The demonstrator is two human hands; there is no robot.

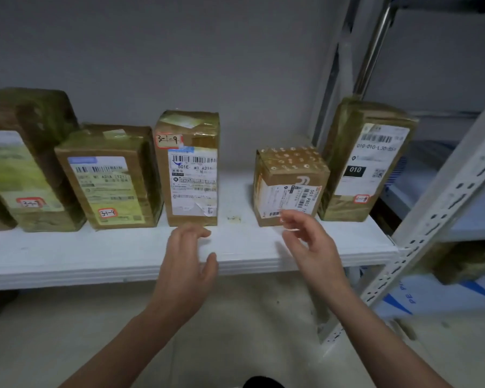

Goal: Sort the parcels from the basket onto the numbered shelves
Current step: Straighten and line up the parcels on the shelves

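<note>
The white shelf carries a row of taped parcels. The parcel marked 3-1-9 stands upright, with a smaller parcel apart at its 3 o'clock. The left hand is at 6 o'clock of the former and the right hand at 6 o'clock of the latter, fingers released and empty.

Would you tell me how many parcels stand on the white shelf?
5: far-left parcel, second parcel, middle parcel, small parcel, tall right parcel. Others may hide past the left edge.
</note>
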